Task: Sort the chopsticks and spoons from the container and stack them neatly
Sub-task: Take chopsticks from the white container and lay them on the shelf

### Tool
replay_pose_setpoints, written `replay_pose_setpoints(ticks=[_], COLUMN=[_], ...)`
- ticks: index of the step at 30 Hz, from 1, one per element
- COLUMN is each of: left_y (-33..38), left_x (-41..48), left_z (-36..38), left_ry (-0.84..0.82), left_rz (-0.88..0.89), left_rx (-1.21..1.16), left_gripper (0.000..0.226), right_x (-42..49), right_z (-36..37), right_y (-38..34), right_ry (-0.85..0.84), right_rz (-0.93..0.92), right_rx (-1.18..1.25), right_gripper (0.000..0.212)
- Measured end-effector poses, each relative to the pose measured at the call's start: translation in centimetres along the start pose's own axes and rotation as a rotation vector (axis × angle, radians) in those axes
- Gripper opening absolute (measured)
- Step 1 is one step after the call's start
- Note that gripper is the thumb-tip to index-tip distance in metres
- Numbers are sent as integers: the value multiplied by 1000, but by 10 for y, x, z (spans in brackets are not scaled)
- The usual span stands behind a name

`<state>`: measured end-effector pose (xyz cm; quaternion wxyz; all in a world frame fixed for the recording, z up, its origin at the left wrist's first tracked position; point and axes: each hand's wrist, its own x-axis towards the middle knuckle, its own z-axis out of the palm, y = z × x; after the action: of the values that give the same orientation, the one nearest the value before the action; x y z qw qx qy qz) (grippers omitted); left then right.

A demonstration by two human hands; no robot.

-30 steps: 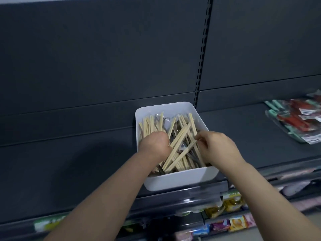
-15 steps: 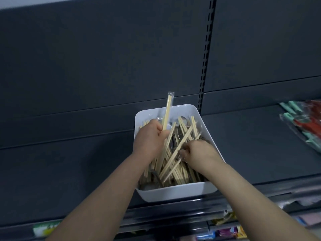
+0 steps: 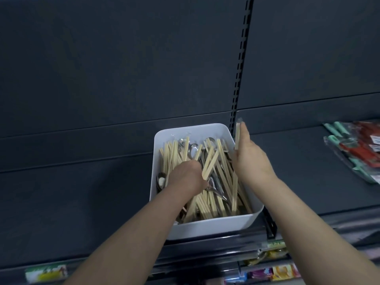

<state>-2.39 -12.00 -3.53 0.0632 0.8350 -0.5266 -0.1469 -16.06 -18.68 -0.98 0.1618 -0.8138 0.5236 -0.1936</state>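
Dark shop shelving (image 3: pixel 82 182), coloured packets (image 3: pixel 275 272) along the lower edge. Centre frame, on the shelf: white container (image 3: pixel 216 225), heaped with chopsticks (image 3: pixel 170 153) and metal spoons (image 3: pixel 214 185). Left hand (image 3: pixel 185 177) low inside, curled round a few chopsticks. Further back, at the right rim: right hand (image 3: pixel 253 159), pinching a wrapped pair (image 3: pixel 238 134) upright. Sorting barely begun, by the look; next, probably lifting that pair clear and laying it on bare shelf alongside.

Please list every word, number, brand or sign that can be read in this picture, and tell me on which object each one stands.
No text here can be read.
Red packs at the right: there is print on them, too blurred to read.
Coloured packets on the lower shelf: print too small and blurred to read.
White container and chopsticks: no text shows.
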Motion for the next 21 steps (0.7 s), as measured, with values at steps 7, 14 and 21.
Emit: replay_pose_setpoints(ticks=[7, 14, 21], left_y=[-16, -30, -57], left_x=[-3, -9, -14], left_z=[-22, -18, -49], left_ry=[306, 378, 563], left_rz=[-54, -114, -138], left_rx=[-459, -540, -883], left_gripper=[27, 30, 29], right_x=[-2, -10, 15], right_z=[27, 31, 23], right_y=[-7, -4, -39], right_ry=[-42, -89, -212], right_rz=[-77, -148, -138], right_rx=[-195, -167, -375], right_gripper=[22, 37, 30])
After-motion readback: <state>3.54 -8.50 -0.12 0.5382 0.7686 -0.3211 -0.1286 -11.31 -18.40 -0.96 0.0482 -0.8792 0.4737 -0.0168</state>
